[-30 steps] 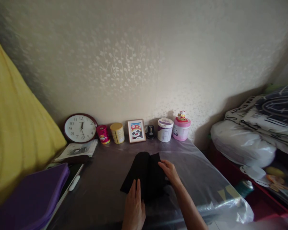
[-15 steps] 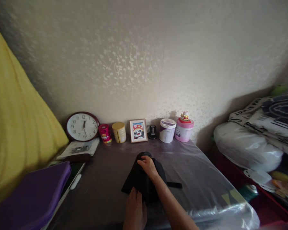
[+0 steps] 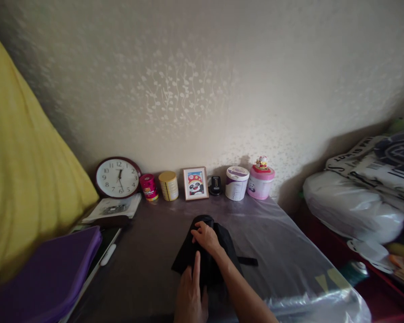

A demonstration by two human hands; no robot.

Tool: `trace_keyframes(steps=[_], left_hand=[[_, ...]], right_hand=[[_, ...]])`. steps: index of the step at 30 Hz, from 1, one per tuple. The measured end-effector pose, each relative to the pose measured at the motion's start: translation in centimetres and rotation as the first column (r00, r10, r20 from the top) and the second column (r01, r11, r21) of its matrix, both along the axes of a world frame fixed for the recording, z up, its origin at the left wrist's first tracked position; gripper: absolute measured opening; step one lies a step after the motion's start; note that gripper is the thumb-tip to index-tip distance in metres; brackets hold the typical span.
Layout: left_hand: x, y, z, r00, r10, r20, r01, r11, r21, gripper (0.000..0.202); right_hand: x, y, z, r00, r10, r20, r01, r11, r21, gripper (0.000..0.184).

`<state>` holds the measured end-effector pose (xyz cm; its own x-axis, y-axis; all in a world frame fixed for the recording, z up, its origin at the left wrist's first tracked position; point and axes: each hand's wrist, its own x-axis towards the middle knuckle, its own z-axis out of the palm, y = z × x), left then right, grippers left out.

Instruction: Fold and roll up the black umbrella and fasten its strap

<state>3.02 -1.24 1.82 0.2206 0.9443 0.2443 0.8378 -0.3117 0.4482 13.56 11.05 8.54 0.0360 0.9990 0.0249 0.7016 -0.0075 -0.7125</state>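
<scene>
A dark bundle of black cloth lies on the table in front of me, with a pointed flap spread to the left. A narrow black strip sticks out from under it on the right; whether it is a strap or a handle I cannot tell. My right hand rests on top of the cloth, its fingers bent and closed on the fabric. Nearer to me, my left hand is at the cloth's front edge. Its index finger points up, apart from the others, and the lower fingers are partly hidden.
Along the wall stand a clock, a pink-red can, a yellow can, a panda picture frame, a white-purple tub and a pink tub. A purple folder lies left; bags sit right.
My left index finger has lifted and straightened away from the cloth. My right fingers have shifted slightly down over the top of the fabric. The whole view has moved a little.
</scene>
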Motion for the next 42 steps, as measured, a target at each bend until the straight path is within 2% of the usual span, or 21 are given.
trace_keyframes(steps=[3, 5, 7, 9, 11, 14, 17, 20, 24, 27, 29, 31, 32, 34, 36, 39, 42], left_hand=[[0.4, -0.3, 1.5, 0.985, 0.017, -0.172, -0.025, 0.999, -0.044, 0.073], [0.6, -0.2, 1.9, 0.972, 0.034, -0.231, -0.048, 0.997, -0.053, 0.074], [0.7, 0.0, 1.7, 0.967, 0.045, -0.252, -0.063, 0.996, -0.063, 0.074], [0.7, 0.2, 1.1, 0.965, 0.040, -0.259, -0.063, 0.995, -0.081, 0.074], [0.6, 0.4, 0.5, 0.966, 0.028, -0.259, -0.053, 0.995, -0.090, 0.072], [0.6, 0.6, -0.1, 0.966, 0.046, -0.253, -0.065, 0.996, -0.068, 0.070], [0.5, 0.8, -0.3, 0.970, 0.034, -0.242, -0.055, 0.995, -0.083, 0.073], [0.4, 1.0, -0.3, 0.974, 0.005, -0.228, -0.031, 0.993, -0.112, 0.073], [0.8, 1.1, -0.4, 0.964, 0.060, -0.258, -0.087, 0.992, -0.096, 0.071], [1.2, 1.1, -0.9, 0.959, 0.093, -0.268, -0.115, 0.991, -0.067, 0.071], [1.3, 1.3, -1.4, 0.956, 0.109, -0.272, -0.135, 0.988, -0.076, 0.070], [1.2, 1.4, -2.0, 0.958, 0.115, -0.264, -0.140, 0.987, -0.080, 0.070], [1.1, 1.5, -2.1, 0.961, 0.109, -0.253, -0.132, 0.988, -0.075, 0.070], [0.8, 1.5, -2.3, 0.971, 0.088, -0.224, -0.104, 0.993, -0.060, 0.070], [0.4, 1.4, -2.1, 0.979, 0.049, -0.197, -0.064, 0.996, -0.070, 0.068], [0.0, 1.3, -1.5, 0.982, 0.003, -0.187, -0.028, 0.991, -0.127, 0.066], [-0.1, 1.3, -1.0, 0.980, -0.005, -0.199, -0.031, 0.983, -0.179, 0.066]], right_hand=[[0.0, -0.1, -0.1, 1.000, 0.013, 0.001, -0.013, 1.000, 0.025, 0.027], [0.1, -0.5, -0.1, 0.999, 0.049, -0.008, -0.049, 0.997, 0.065, 0.024], [0.3, -1.5, -0.4, 0.992, 0.123, -0.020, -0.118, 0.979, 0.169, 0.020], [0.6, -2.9, -1.0, 0.981, 0.192, 0.000, -0.181, 0.927, 0.329, 0.019], [1.1, -4.3, -1.8, 0.978, 0.201, 0.048, -0.200, 0.863, 0.463, 0.020], [1.9, -5.1, -3.0, 0.980, 0.162, 0.119, -0.200, 0.823, 0.531, 0.022], [2.8, -3.8, -3.6, 0.978, 0.101, 0.185, -0.184, 0.833, 0.521, 0.027], [3.6, -1.1, -3.9, 0.969, 0.062, 0.240, -0.175, 0.857, 0.485, 0.032], [4.8, 2.7, -3.9, 0.955, 0.055, 0.292, -0.176, 0.897, 0.406, 0.034], [5.4, 4.0, -3.4, 0.959, -0.029, 0.281, -0.067, 0.942, 0.328, 0.034], [5.3, 3.4, -2.8, 0.962, -0.101, 0.253, 0.001, 0.930, 0.368, 0.034], [4.8, 1.7, -2.1, 0.974, -0.051, 0.219, -0.059, 0.883, 0.466, 0.032], [4.3, 0.7, -1.9, 0.974, 0.064, 0.217, -0.167, 0.853, 0.495, 0.030], [3.4, -1.4, -1.5, 0.922, 0.301, 0.245, -0.384, 0.796, 0.467, 0.028], [2.7, -2.5, -1.4, 0.872, 0.400, 0.282, -0.487, 0.772, 0.410, 0.026], [2.3, -1.5, -1.7, 0.861, 0.386, 0.332, -0.493, 0.796, 0.351, 0.026], [2.6, 1.5, -2.1, 0.869, 0.320, 0.378, -0.449, 0.830, 0.331, 0.027]])
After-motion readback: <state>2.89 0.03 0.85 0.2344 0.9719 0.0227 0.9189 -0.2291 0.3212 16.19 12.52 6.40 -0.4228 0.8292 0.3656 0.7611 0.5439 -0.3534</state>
